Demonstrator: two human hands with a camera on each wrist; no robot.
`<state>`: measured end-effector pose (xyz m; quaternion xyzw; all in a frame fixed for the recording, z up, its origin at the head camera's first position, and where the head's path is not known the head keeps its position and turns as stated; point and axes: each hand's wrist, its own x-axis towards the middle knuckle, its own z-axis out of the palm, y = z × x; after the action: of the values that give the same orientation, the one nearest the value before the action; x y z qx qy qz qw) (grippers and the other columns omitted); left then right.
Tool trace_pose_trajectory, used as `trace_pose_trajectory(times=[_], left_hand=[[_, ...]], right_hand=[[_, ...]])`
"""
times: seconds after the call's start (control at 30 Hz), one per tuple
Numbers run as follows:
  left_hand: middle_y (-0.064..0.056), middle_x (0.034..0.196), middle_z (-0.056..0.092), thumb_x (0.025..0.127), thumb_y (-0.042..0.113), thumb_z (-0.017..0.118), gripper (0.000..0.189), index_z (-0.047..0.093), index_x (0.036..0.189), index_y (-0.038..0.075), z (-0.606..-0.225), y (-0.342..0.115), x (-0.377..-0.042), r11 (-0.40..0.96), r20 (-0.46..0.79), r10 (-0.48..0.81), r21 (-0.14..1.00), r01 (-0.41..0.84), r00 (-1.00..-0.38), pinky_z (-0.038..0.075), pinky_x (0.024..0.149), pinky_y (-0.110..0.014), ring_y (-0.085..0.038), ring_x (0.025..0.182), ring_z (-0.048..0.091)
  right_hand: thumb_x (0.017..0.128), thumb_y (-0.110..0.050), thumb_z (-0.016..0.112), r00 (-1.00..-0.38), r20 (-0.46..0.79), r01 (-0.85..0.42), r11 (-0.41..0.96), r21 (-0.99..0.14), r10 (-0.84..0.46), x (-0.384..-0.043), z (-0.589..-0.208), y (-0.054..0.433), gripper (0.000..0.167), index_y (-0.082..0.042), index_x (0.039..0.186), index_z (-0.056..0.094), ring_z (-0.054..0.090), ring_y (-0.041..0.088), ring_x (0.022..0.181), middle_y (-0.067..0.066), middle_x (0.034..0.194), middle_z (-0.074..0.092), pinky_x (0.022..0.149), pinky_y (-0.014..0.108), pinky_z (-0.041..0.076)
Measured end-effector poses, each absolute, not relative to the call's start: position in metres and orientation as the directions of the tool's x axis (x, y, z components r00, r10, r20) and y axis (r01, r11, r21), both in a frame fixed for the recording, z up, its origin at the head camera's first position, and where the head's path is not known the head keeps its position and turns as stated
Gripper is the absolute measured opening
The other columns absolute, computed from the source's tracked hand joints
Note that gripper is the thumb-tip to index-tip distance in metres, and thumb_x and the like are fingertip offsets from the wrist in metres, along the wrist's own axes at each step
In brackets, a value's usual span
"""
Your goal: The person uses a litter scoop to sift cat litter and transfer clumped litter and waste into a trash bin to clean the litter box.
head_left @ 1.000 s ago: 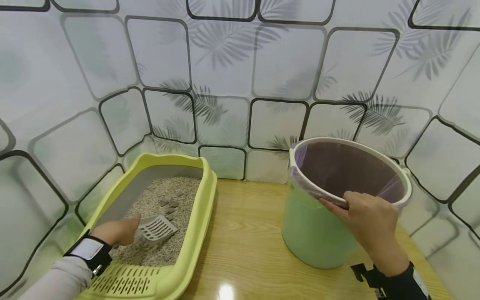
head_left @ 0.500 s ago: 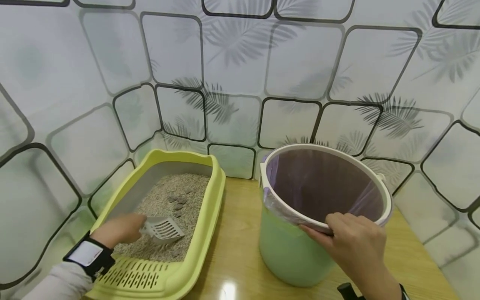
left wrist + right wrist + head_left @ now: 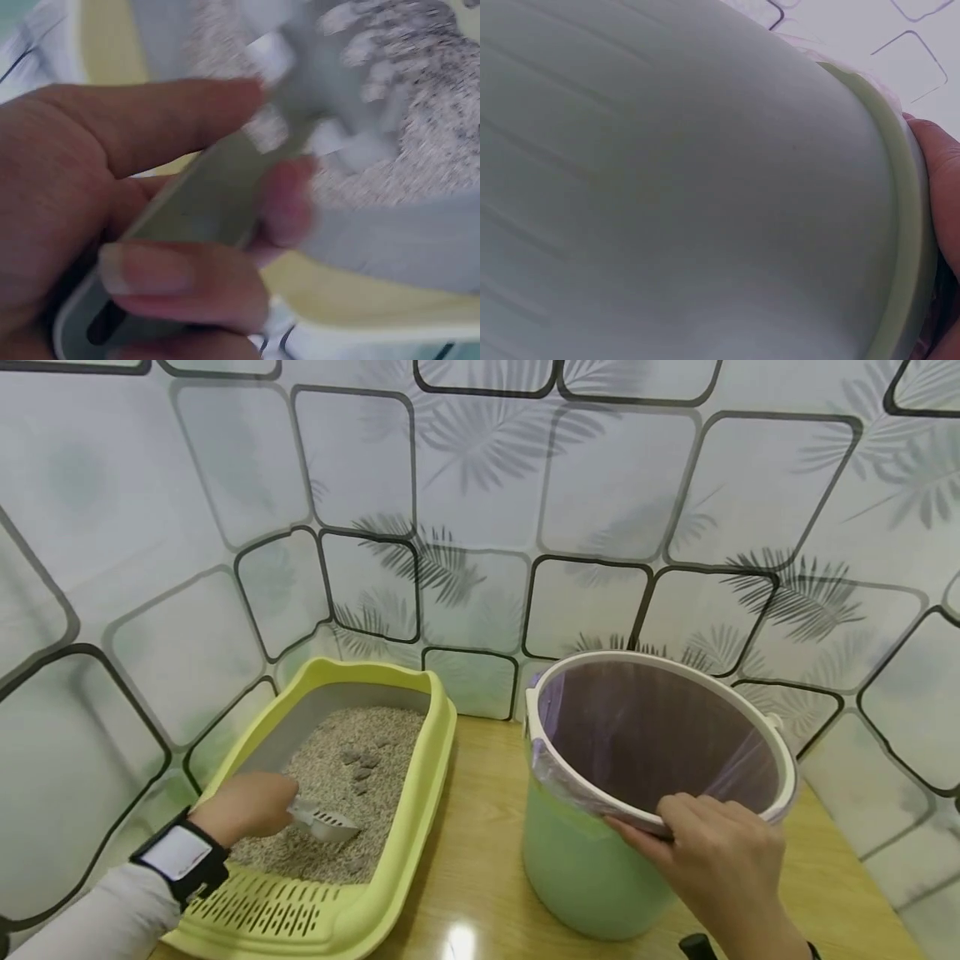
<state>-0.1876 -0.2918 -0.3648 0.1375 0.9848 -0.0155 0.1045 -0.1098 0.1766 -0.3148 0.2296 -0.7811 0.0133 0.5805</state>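
In the head view my left hand (image 3: 251, 806) grips a grey slotted litter scoop (image 3: 327, 825) by its handle. The scoop's blade is at the litter (image 3: 322, 852) inside a yellow litter box (image 3: 420, 806); whether it touches the litter, I cannot tell. Fingers and thumb curl round the scoop's handle (image 3: 202, 206) in the left wrist view. At the right, my right hand (image 3: 723, 852) holds the near rim of a green trash bin (image 3: 592, 877), lined with a thin purple bag (image 3: 551, 764). The right wrist view shows the bin's side wall (image 3: 705, 187) and the thumb on its rim.
Several dark clumps (image 3: 363, 764) lie in the litter right of the scoop. A slotted yellow step (image 3: 270, 910) forms the box's near end. Box and bin stand on a wooden surface (image 3: 480, 793), with patterned sheeting (image 3: 480, 593) behind and at both sides.
The bin, held by my right hand, has moved left and nearer, closer to the litter box. The scoop has tilted, so its slotted face now shows narrower.
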Motion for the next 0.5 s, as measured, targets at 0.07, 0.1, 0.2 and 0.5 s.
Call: trace_pose_trajectory(times=[0.07, 0.1, 0.2, 0.5], left_hand=[[-0.001, 0.067, 0.053, 0.084, 0.009, 0.068, 0.019, 0.054, 0.071, 0.012, -0.371, -0.287, -0.197, 0.947, -0.164, 0.309, -0.033, 0.318, -0.937, 0.042, 0.054, -0.032, -0.015, 0.057, 0.048], [0.0, 0.066, 0.053, 0.085, 0.009, 0.067, 0.021, 0.053, 0.07, 0.012, -0.372, -0.284, -0.202, 0.942, -0.148, 0.321, -0.049, 0.331, -0.935, 0.041, 0.053, -0.031, -0.015, 0.057, 0.047], [-0.001, 0.063, 0.05, 0.085, 0.005, 0.066, 0.025, 0.051, 0.067, 0.012, -0.374, -0.278, -0.217, 0.924, -0.091, 0.359, -0.103, 0.367, -0.929, 0.041, 0.052, -0.031, -0.015, 0.055, 0.045], [-0.003, 0.061, 0.05, 0.085, -0.004, 0.059, 0.027, 0.049, 0.065, 0.01, -0.375, -0.265, -0.248, 0.93, -0.104, 0.34, -0.108, 0.351, -0.934, 0.04, 0.052, -0.032, -0.015, 0.056, 0.044]], right_hand=[[0.095, -0.064, 0.041, -0.219, 0.913, -0.379, 0.893, 0.245, -0.343, -0.109, -0.314, 0.175, 0.065, -0.016, 0.052, 0.028, 0.014, 0.008, 0.041, -0.007, 0.046, 0.024, 0.039, 0.024, 0.01], [0.095, -0.063, 0.041, -0.219, 0.914, -0.381, 0.892, 0.244, -0.343, -0.108, -0.314, 0.174, 0.065, -0.016, 0.052, 0.028, 0.015, 0.009, 0.041, -0.006, 0.045, 0.024, 0.039, 0.025, 0.011], [0.095, -0.063, 0.042, -0.22, 0.913, -0.39, 0.889, 0.242, -0.345, -0.105, -0.314, 0.171, 0.065, -0.016, 0.052, 0.029, 0.016, 0.009, 0.04, -0.006, 0.045, 0.026, 0.039, 0.025, 0.011], [0.095, -0.062, 0.043, -0.223, 0.914, -0.414, 0.882, 0.226, -0.339, -0.095, -0.31, 0.161, 0.065, -0.016, 0.052, 0.03, 0.017, 0.009, 0.041, -0.007, 0.046, 0.026, 0.04, 0.025, 0.013]])
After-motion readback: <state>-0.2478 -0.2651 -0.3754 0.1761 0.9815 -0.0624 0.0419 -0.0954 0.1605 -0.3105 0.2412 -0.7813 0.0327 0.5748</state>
